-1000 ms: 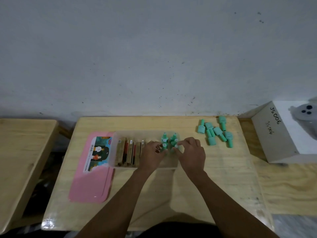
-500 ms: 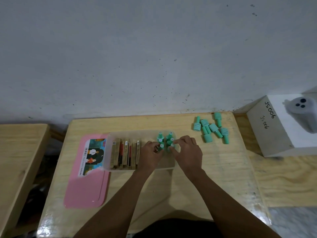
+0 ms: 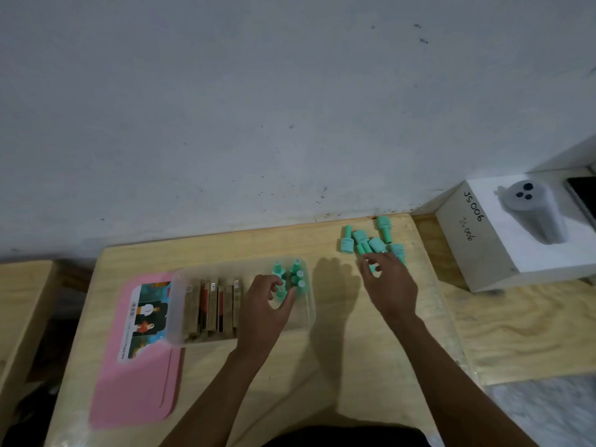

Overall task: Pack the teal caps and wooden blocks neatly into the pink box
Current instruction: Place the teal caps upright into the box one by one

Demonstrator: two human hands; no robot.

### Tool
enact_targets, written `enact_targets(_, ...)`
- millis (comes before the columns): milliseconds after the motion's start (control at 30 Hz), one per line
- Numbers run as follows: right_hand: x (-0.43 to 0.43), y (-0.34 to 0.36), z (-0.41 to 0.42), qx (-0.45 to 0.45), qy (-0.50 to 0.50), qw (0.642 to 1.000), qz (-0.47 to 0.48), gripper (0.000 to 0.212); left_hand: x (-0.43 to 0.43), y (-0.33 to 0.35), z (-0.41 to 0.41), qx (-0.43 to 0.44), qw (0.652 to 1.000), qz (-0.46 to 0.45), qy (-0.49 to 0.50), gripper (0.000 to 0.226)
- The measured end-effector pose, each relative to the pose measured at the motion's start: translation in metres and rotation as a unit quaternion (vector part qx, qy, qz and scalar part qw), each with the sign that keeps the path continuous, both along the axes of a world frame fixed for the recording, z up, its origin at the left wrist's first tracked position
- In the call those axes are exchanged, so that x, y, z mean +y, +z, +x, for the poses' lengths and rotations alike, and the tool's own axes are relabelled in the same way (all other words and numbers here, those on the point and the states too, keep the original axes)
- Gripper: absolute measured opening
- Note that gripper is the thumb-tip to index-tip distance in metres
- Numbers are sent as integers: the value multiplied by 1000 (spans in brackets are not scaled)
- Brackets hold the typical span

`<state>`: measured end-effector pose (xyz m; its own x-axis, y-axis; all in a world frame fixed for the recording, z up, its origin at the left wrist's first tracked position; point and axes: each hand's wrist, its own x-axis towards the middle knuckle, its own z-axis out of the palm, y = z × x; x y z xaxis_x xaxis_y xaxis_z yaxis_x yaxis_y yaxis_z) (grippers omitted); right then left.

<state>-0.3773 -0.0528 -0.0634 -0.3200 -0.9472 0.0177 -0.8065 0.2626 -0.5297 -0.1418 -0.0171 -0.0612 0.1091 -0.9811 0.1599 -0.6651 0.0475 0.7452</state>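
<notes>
From the head camera, the translucent plastic box [image 3: 225,267] sat mid-table against its flat pink lid [image 3: 135,388], with thin wooden blocks [image 3: 213,304] standing on edge at its left end. The left hand [image 3: 264,311] curled thumb and fingers round one of the upright teal plastic caps [image 3: 295,272] at its right end. The right hand [image 3: 388,285] hovered over the loose teal caps [image 3: 377,243] at the table's far right, fingers apart, closed on nothing visible. These looked small, hard and smooth (probably light, so best pinched across the wide base).

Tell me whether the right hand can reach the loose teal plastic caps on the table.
Probably yes: the right hand is at the near edge of the loose teal plastic caps, with nothing between.
</notes>
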Motion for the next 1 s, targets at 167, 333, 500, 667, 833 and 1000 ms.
enact_targets(167, -20, -9, -43, -5, -15, 990, 141, 33, -37, 16, -56, 41, 997, -13, -68, 10)
enact_targets(333, -41, -15, -33, 31, 48, 977, 206, 31, -98, 3, -117, 78, 984, 153, -54, 22)
enact_targets(500, -57, -26, -23, 58, 49, 980, 184, 32, -148, -22, -148, -105, 942, 315, -48, 44)
enact_targets(667, -65, -28, -27, 23, 50, 976, 213, 30, -163, -38, -159, -178, 927, 327, -46, 33)
enact_targets(833, -65, -30, -49, -101, 30, 974, 201, 29, -173, -40, -164, -140, 921, 359, -64, 35)
enact_targets(1000, -64, -22, -65, -356, -16, 918, 175, 24, -179, -38, -157, -97, 924, 354, -105, 16)
